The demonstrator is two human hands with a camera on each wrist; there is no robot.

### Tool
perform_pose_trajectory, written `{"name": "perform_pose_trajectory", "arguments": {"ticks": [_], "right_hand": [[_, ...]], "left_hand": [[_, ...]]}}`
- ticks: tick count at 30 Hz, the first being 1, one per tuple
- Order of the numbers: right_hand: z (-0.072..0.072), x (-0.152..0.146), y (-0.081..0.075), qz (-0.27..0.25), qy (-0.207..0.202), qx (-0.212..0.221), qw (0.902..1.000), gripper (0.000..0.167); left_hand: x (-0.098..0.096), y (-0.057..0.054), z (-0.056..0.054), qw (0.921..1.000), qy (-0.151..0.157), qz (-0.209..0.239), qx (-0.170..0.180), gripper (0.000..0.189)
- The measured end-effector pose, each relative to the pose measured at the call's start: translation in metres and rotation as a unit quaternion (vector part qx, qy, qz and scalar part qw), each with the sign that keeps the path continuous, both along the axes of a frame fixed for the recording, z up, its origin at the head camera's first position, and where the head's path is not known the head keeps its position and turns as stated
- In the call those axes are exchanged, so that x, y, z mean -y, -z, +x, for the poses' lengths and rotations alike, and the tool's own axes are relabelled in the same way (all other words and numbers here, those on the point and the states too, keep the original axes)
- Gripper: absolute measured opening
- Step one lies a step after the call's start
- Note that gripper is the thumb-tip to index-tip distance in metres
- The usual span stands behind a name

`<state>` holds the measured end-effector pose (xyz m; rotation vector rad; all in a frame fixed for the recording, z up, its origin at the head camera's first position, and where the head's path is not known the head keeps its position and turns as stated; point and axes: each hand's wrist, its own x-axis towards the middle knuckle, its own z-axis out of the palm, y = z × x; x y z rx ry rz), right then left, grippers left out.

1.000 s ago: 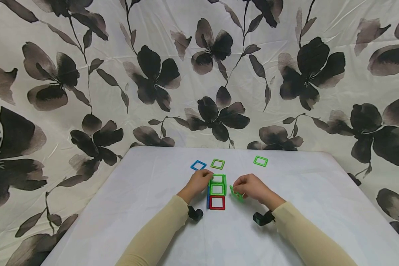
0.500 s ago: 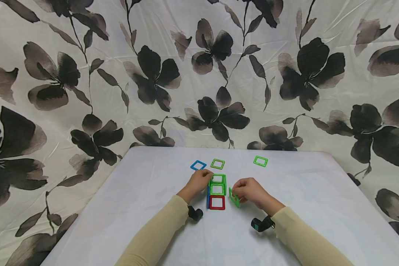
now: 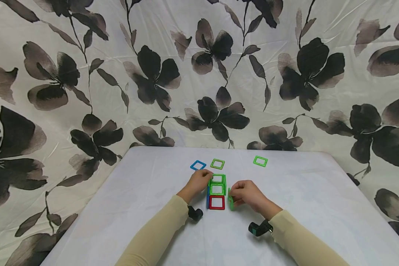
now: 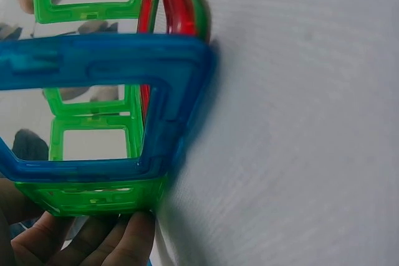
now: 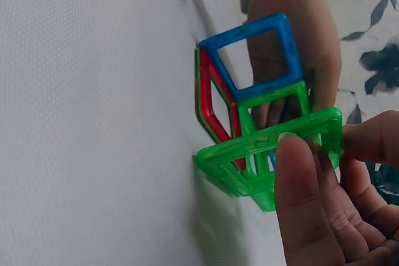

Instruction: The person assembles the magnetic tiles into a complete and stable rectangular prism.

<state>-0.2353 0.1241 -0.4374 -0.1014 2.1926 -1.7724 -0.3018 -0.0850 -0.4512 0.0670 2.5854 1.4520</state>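
Observation:
A small structure of square magnetic tiles stands mid-table in the head view, with green tiles at the back and a red tile at the front. On its left side a blue tile stands upright. My left hand grips the structure's far left corner; in the left wrist view its fingers lie against a green tile, the thumb mostly hidden. Between thumb and fingers my right hand pinches a separate green tile, held upright just right of the structure with a narrow gap between.
Behind the structure lie a loose blue tile and a yellow-green tile. Farther right lies another green tile. A white cloth covers the table, and a floral curtain hangs behind it.
My right hand has turned its green tile from tilted to upright and brought it slightly nearer the front and the structure. The left hand and the structure have stayed in place.

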Motion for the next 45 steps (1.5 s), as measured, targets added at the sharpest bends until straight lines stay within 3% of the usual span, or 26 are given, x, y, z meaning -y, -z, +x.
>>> {"name": "perform_pose_trajectory", "arguments": {"ticks": [10,45], "right_hand": [[0.005,0.008,0.002,-0.017,0.006,-0.020,0.9996,0.020],[0.003,0.018,0.004,0.005,0.023,-0.046,0.9987,0.014]], "left_hand": [[-0.001,-0.001,-0.001,0.9999,-0.003,-0.008,0.009,0.032],[-0.001,0.001,-0.003,0.9998,-0.008,-0.015,0.014,0.030]]}}
